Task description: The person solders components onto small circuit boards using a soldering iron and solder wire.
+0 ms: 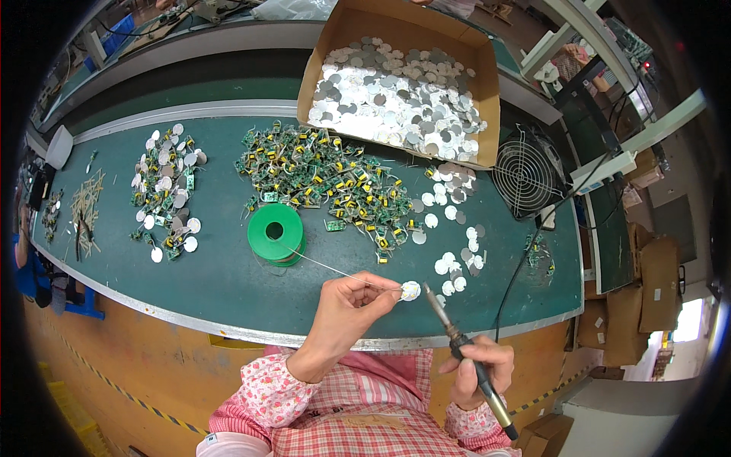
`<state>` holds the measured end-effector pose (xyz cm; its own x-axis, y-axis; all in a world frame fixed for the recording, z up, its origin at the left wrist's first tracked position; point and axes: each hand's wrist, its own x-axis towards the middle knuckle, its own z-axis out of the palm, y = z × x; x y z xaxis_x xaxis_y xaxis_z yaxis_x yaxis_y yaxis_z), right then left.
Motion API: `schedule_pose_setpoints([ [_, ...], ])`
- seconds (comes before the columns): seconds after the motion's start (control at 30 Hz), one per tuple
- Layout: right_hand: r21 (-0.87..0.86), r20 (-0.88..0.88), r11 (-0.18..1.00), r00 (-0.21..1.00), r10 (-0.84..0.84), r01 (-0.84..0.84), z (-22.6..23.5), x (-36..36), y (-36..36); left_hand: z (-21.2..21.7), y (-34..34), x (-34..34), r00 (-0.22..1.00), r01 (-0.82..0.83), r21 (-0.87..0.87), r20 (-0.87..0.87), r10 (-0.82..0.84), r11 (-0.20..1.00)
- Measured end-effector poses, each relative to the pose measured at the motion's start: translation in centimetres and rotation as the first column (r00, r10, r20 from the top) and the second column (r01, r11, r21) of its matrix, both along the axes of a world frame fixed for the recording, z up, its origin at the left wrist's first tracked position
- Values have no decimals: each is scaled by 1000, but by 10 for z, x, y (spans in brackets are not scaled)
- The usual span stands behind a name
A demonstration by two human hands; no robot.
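The right hand (476, 369) grips a soldering iron (464, 352), its long axis slanting up-left, tip close to a small white disc (410, 290). The left hand (352, 305) pinches that disc together with solder wire (335, 270) running from a green spool (276, 232) on the bench (228, 282). An open brown cardboard box (403, 30) of silvery discs sits at the bench's far edge, behind a heap of green circuit boards (320, 175).
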<state>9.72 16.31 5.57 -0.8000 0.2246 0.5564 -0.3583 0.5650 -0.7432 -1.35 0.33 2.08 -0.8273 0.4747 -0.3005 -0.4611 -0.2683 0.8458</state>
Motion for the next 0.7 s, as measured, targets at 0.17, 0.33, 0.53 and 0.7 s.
schedule_pose_setpoints([
  [0.17, 63, -38, 993, 994, 104, -101, 1, 0, 1, 3, -1, 1, 1000, -14, 25, -4, 14, 1000],
  [0.33, 72, -10, 990, 992, 124, -123, 2, 0, -2, 6, -3, 3, 1000, -12, 48, -4, 12, 999],
  [0.53, 78, -12, 988, 991, 134, -133, 2, -2, -1, 8, -3, 4, 1000, -11, 69, -7, 12, 998],
  [0.7, 54, -8, 993, 995, 104, -103, 4, -3, -6, 10, -4, 4, 1000, -5, 70, 11, 5, 998],
])
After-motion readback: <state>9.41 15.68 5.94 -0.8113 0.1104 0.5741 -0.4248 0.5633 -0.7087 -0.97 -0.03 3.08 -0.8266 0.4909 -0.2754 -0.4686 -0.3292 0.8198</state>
